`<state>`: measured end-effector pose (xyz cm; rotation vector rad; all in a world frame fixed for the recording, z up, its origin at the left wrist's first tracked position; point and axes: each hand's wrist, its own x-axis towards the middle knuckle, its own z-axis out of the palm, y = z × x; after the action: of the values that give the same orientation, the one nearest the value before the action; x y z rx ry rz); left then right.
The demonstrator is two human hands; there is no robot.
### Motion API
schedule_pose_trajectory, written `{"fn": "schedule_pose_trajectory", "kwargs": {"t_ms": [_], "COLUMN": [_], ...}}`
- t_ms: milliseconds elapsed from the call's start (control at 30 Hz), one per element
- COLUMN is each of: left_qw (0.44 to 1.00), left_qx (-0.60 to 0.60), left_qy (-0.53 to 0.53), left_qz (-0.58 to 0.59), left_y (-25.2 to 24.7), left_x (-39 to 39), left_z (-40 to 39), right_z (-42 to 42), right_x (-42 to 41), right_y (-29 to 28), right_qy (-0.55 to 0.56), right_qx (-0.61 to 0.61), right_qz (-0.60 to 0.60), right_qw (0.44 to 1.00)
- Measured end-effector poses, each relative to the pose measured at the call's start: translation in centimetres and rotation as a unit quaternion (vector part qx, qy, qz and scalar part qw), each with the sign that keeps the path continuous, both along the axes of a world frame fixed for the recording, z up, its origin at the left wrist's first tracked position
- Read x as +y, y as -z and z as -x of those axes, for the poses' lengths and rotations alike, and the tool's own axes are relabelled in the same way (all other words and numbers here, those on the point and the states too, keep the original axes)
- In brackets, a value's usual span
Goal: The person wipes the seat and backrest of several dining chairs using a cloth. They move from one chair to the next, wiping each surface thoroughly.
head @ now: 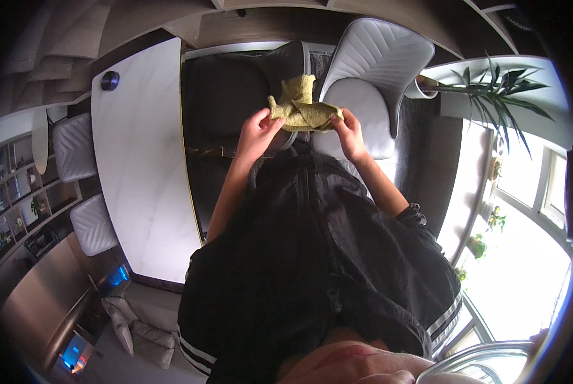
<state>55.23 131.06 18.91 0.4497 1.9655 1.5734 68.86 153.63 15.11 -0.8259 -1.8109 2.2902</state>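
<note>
A yellow-green cloth (305, 108), folded and crumpled, is stretched between my two hands in front of my body. My left hand (259, 132) pinches its left end between thumb and fingers. At the cloth's right end, my right hand (348, 132) grips a corner the same way. Part of the cloth stands up behind the rest. Just beyond and below it are a light grey padded chair (358, 115) and a dark chair (286, 62).
A white marble-look table (142, 163) with a small dark round object (109, 80) is on the left, grey chairs (93, 224) at its far side. A potted plant (495, 91) stands right, near windows. A grey sofa (149, 312) is lower left.
</note>
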Motion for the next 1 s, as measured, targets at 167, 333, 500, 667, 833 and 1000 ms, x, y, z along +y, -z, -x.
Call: {"fn": "schedule_pose_trajectory", "kwargs": {"t_ms": [167, 333, 500, 667, 833, 1000], "left_qw": [0.981, 0.984, 0.973, 0.991, 0.991, 0.984], "left_qx": [0.013, -0.107, -0.159, 0.136, -0.054, 0.169], "left_qy": [-0.059, -0.131, -0.121, -0.003, -0.043, -0.056], "left_qz": [-0.185, -0.058, -0.114, -0.004, -0.112, 0.023], "left_y": [1.4, 7.1, 10.0, 8.2, 5.7, 7.3], "left_x": [2.4, 4.7, 4.3, 4.0, 2.8, 0.1], "left_z": [1.3, 2.2, 1.1, 1.2, 1.7, -0.3], "right_z": [2.0, 3.5, 1.7, 2.5, 3.3, -0.1], "right_x": [2.2, 2.5, 2.2, 2.4, 2.8, 1.9], "right_y": [0.5, 4.3, 8.3, 7.7, 5.2, 5.6], "right_qy": [0.088, 0.095, 0.032, 0.061, 0.088, 0.018], "right_qx": [0.092, -0.050, -0.080, -0.053, -0.020, -0.136], "right_qz": [0.096, 0.225, 0.279, 0.322, 0.252, 0.105], "right_qw": [0.987, 0.968, 0.956, 0.943, 0.964, 0.985]}}
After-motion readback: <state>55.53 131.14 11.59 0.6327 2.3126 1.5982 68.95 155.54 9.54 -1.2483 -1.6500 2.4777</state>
